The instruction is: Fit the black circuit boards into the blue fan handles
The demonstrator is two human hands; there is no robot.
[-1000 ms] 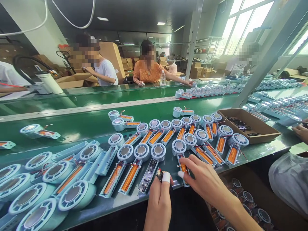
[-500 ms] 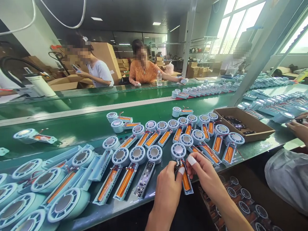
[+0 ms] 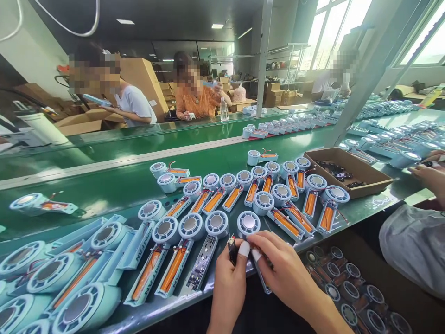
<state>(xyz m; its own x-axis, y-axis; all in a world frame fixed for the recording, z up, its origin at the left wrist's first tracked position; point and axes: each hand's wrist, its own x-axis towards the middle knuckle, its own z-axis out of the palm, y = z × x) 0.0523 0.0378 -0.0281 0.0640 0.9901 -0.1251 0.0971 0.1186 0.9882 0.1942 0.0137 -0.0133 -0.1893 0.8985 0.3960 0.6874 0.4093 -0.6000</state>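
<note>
My left hand is closed around a small dark circuit board, which shows at the fingertips. Its thumb wears a white cover. My right hand is pinched just beside the left thumb; whatever its fingertips hold is hidden. Under both hands lies a light blue handheld fan, round head away from me, its handle mostly covered by my fingers. Left of it rests another fan with a circuit board seated in its handle. Fans with orange batteries in open handles lie around.
At the right stands a cardboard tray with dark circuit boards. A box of more fans sits below the table edge. Larger fans crowd the left front. Beyond the green belt are co-workers and a bottle; another person's hand is far right.
My right hand has moved left against my left thumb, covering more of the fan's handle. The view has shifted slightly. A co-worker across the belt has raised a light blue item.
</note>
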